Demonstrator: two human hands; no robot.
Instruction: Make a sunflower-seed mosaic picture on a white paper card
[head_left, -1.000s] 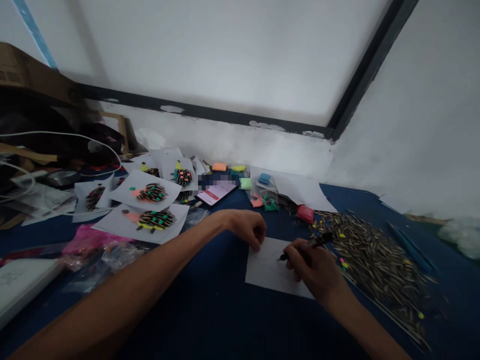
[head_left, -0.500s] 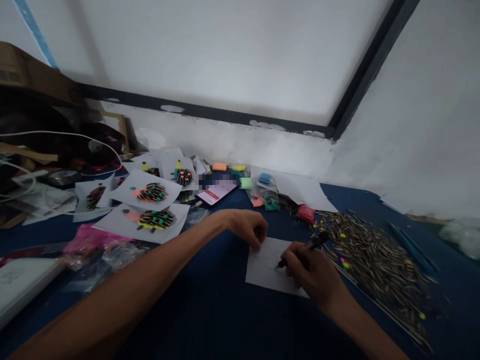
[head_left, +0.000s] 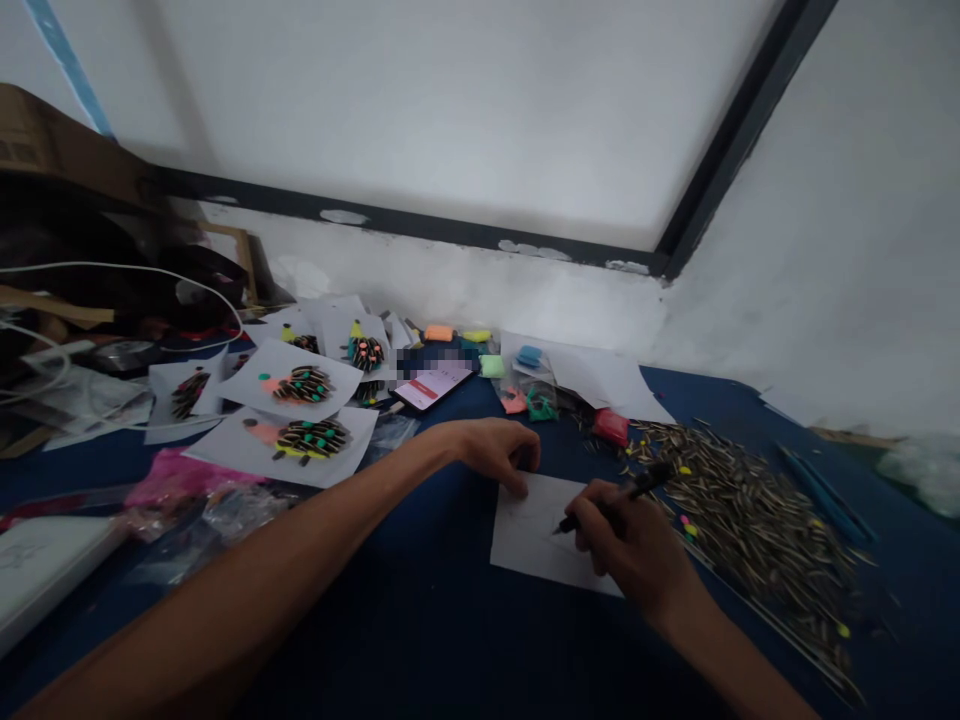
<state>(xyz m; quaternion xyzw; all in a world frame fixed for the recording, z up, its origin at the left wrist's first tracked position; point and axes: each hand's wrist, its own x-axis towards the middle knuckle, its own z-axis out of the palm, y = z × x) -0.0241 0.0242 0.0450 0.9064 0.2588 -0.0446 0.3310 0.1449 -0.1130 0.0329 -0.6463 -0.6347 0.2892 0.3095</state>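
A white sheet of paper (head_left: 534,562) lies on the blue cloth in front of me, with faint lines on it. My right hand (head_left: 637,545) is closed around a black pen (head_left: 649,480), its tip touching or just above the middle of the sheet. At the paper's upper left edge rests my left hand (head_left: 501,452). Its fingers are bent and apart from the thumb, whose tip touches the sheet, and nothing shows between them.
Sunflower seeds (head_left: 750,510) form a wide heap on the right. Finished seed-and-clay hedgehog pictures (head_left: 311,437) lie at left. Beyond my hands are a phone (head_left: 435,385), a red clay packet (head_left: 611,427) and a blue clay piece (head_left: 529,355). A white box (head_left: 52,570) sits at far left.
The pen tip and right hand have shifted very slightly over the paper. My left hand has edged a little to the right, still at the sheet's upper edge.
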